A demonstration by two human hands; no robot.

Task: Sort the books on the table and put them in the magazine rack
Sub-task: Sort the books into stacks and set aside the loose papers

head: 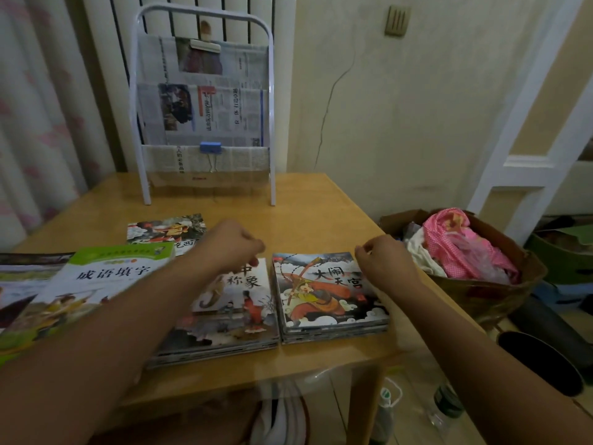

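Both hands hover mid-frame with fingers curled, holding nothing: left hand (236, 242) above the left stack (224, 329), right hand (383, 263) over the right stack (327, 300). Rack (205, 101) stands upper left on the table (321, 216).

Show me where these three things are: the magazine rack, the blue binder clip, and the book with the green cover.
magazine rack (270, 123): head view, on its white right post.
blue binder clip (210, 147): head view, on the blue body.
book with the green cover (106, 271): head view, on the title area of the cover.
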